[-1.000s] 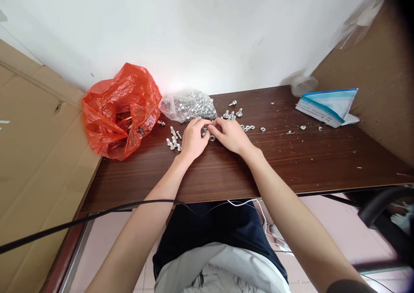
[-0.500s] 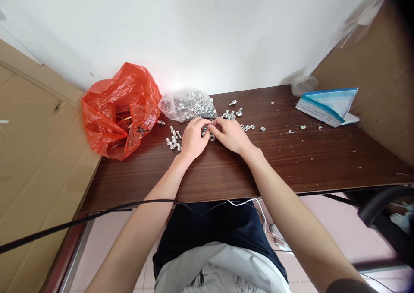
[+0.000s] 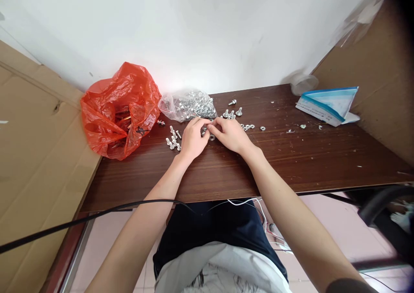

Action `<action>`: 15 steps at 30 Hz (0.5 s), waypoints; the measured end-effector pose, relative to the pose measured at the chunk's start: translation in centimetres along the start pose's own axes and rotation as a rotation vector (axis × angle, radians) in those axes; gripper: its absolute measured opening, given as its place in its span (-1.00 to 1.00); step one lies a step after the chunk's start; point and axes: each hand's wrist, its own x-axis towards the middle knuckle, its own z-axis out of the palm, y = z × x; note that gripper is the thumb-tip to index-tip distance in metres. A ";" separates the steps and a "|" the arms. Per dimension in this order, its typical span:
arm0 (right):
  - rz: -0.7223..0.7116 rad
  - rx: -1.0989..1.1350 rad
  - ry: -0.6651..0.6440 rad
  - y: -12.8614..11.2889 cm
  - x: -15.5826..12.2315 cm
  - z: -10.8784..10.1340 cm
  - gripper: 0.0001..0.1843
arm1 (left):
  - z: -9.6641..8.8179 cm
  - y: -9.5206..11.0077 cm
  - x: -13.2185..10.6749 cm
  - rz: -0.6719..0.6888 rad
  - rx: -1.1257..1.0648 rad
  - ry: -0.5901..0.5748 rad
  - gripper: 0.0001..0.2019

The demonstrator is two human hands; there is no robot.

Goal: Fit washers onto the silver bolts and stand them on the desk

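My left hand (image 3: 195, 137) and my right hand (image 3: 229, 134) meet at the fingertips over the brown table. Both are closed in a pinch, and whatever sits between the fingers is too small and covered to name. A washer (image 3: 211, 137) lies on the wood just below the fingertips. Left of my left hand stand several silver bolts (image 3: 174, 139). Beyond my right hand are more bolts with washers (image 3: 231, 114), and several nuts (image 3: 247, 127) lie to its right.
A clear bag of metal hardware (image 3: 194, 105) lies behind my hands. The red plastic bag (image 3: 142, 90) stands at the left by a cardboard panel (image 3: 39, 133). A blue-and-white pouch (image 3: 326, 105) and a round clear container (image 3: 304, 85) are at the right. A black cable (image 3: 97, 215) crosses in front.
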 end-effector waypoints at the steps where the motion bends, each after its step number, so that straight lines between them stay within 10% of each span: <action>1: -0.002 -0.004 0.002 0.0 0.0 0.0 -0.70 | 0.0 0.0 0.0 0.000 -0.001 0.001 -0.81; 15: -0.011 -0.056 0.003 0.1 0.1 0.1 -0.60 | 0.0 0.2 0.0 0.019 -0.011 0.013 -0.80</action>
